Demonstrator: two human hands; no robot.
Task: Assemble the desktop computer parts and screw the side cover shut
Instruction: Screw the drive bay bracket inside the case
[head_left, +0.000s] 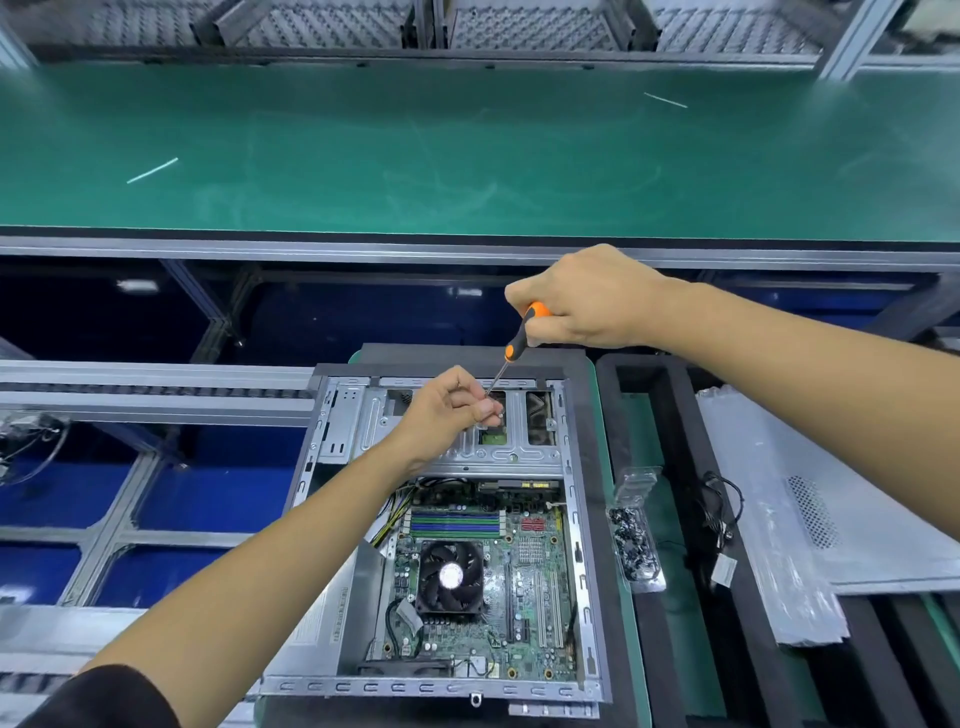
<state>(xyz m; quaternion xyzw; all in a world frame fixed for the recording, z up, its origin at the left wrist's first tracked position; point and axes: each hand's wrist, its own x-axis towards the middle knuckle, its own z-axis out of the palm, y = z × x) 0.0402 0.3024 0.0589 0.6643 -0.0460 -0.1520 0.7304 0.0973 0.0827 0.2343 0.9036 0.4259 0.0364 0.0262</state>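
The open computer case lies flat on the work tray, side cover off, its drive bracket at the far end and the motherboard nearer the person. The screwdriver slants from upper right down to lower left, its tip ending at the bracket beside the left fingertips. The right hand grips the orange handle from above; the left hand, nearer the case, pinches something small at the tip, probably a screw, too small to tell. The metal side cover rests well apart at the right edge, beyond the screw box.
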